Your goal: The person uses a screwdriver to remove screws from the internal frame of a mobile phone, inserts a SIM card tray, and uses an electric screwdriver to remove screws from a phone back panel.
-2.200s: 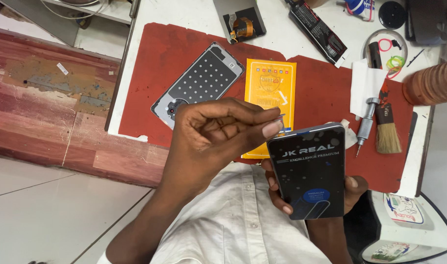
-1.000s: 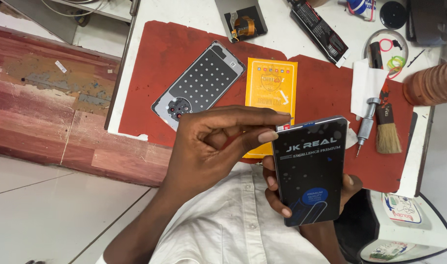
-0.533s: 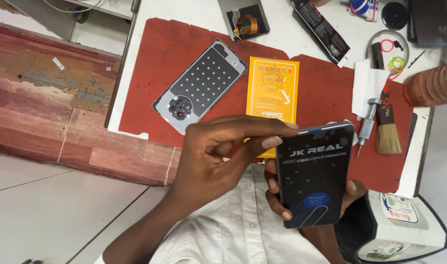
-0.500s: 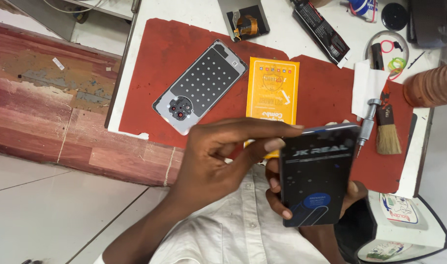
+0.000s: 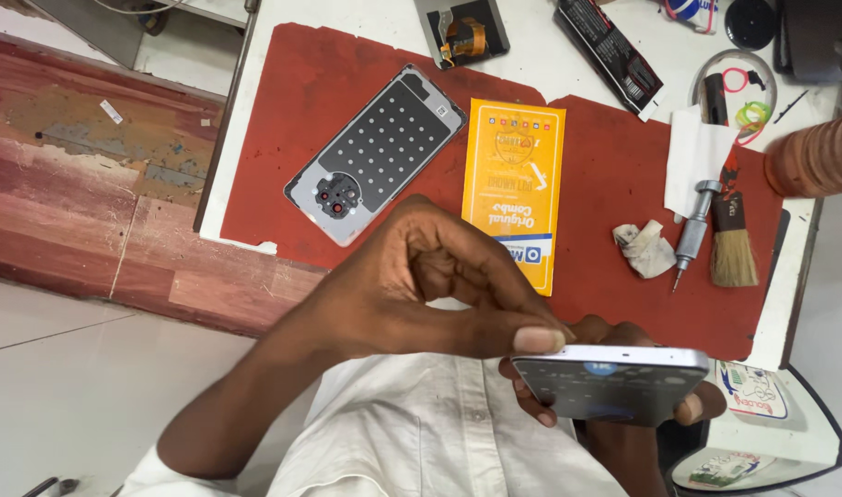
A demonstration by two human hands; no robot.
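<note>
My right hand point(image 5: 623, 451) grips a smartphone point(image 5: 614, 382) from underneath, close to my white shirt. The phone is tilted almost flat, so its silvery top edge and a sliver of its dark, spotted face show. My left hand point(image 5: 412, 294) reaches across from the left with its fingers curled. Its thumb tip presses on the phone's top left corner. On the red mat point(image 5: 614, 184) beyond my hands lie a grey phone back cover point(image 5: 375, 152), inner side up, and a yellow flat packet point(image 5: 513, 184).
On the mat's right side lie a crumpled wipe point(image 5: 644, 248), a small screwdriver point(image 5: 692, 230), a brush point(image 5: 732, 248) and a white tissue point(image 5: 697, 152). A black box point(image 5: 610, 51) and a part with an orange flex cable point(image 5: 462, 32) sit at the back. A brown ribbed cylinder point(image 5: 817, 156) stands at the right edge.
The phone has tipped from facing me to nearly edge-on. My left thumb has stayed at its top left corner. Both hands have dropped slightly toward my body.
</note>
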